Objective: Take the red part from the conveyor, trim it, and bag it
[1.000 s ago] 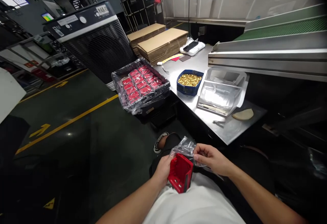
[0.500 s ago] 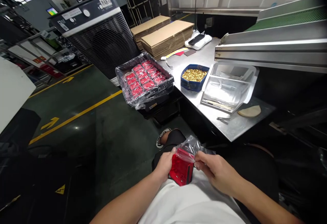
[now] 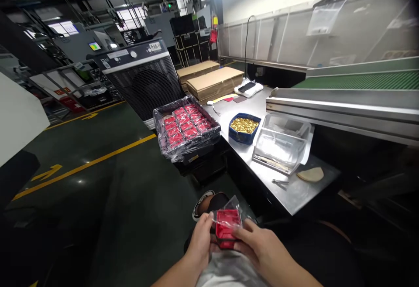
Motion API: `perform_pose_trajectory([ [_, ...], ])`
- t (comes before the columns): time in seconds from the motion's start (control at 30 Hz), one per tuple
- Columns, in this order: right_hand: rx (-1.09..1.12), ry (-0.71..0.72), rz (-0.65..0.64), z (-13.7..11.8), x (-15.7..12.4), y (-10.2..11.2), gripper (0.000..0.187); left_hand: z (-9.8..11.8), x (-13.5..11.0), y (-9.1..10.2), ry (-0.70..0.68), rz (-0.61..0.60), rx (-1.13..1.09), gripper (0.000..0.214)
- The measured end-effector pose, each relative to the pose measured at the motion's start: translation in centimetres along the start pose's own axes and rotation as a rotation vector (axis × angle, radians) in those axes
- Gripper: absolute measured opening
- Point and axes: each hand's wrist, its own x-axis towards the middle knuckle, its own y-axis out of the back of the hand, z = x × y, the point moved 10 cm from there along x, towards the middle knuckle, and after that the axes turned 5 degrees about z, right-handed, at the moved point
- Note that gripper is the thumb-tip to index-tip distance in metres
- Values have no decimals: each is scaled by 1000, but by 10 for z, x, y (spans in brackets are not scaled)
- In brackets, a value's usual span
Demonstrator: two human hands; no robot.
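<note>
Over my lap I hold a red plastic part (image 3: 226, 230) that now sits inside a clear plastic bag (image 3: 234, 205). My left hand (image 3: 199, 241) grips its left side, fingers closed on it. My right hand (image 3: 260, 247) closes on the right side and the bag. Ahead, a black tray (image 3: 186, 125) lined with clear film holds several bagged red parts in rows.
A steel table (image 3: 294, 191) carries a blue bin of brass pieces (image 3: 244, 128), a clear plastic tray (image 3: 281, 145), tweezers (image 3: 280, 183) and a tan pad (image 3: 310, 174). Flat cardboard stacks (image 3: 214, 82) and a phone (image 3: 247, 87) lie farther back. A grey conveyor frame (image 3: 343, 108) overhangs at right; a large fan unit (image 3: 144, 80) stands left.
The bag went from half over the red part to fully around it. My hands came together lower in view, and my head tilted up.
</note>
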Motion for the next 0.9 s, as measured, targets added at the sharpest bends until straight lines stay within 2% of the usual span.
perform_pose_trajectory([
  [0.07, 4, -57, 92, 17, 9, 15, 34, 20, -11, -3, -128, -13, 148, 48],
  [0.17, 72, -67, 200, 30, 19, 32, 37, 53, -37, -6, -568, 58, 434, 48],
  [0.23, 123, -30, 236, 29, 21, 37, 37, 56, -54, -13, -776, 38, 496, 51],
  [0.27, 143, -10, 246, 26, 21, 38, 37, 52, -56, -14, -793, 12, 477, 52],
  [0.33, 193, 27, 257, 19, 19, 38, 37, 37, -46, -13, -641, -45, 346, 56],
  [0.4, 282, 60, 266, 12, 16, 36, 36, 18, -30, -14, -344, -115, 92, 64],
  [0.5, 463, 100, 216, 2, 14, 22, 34, -4, -25, -43, 142, -292, -332, 74],
  [0.57, 536, 126, 194, -1, 14, 9, 32, -2, -32, -64, 330, -403, -473, 70],
  [0.6, 551, 139, 216, 0, 13, 6, 31, 2, -34, -68, 358, -412, -495, 65],
  [0.67, 567, 116, 338, 14, 8, 5, 30, 13, -31, -62, 336, -320, -494, 55],
  [0.73, 570, -35, 473, 47, -3, 7, 37, 26, -23, -44, 265, -165, -475, 49],
  [0.8, 519, -209, 557, 80, -22, 12, 46, 39, -15, -28, 206, -85, -457, 48],
  [0.83, 464, -264, 569, 91, -32, 17, 45, 45, -9, -22, 182, -69, -445, 49],
  [0.9, 313, -252, 516, 95, -49, 26, 31, 50, 2, -10, 161, -34, -413, 51],
])
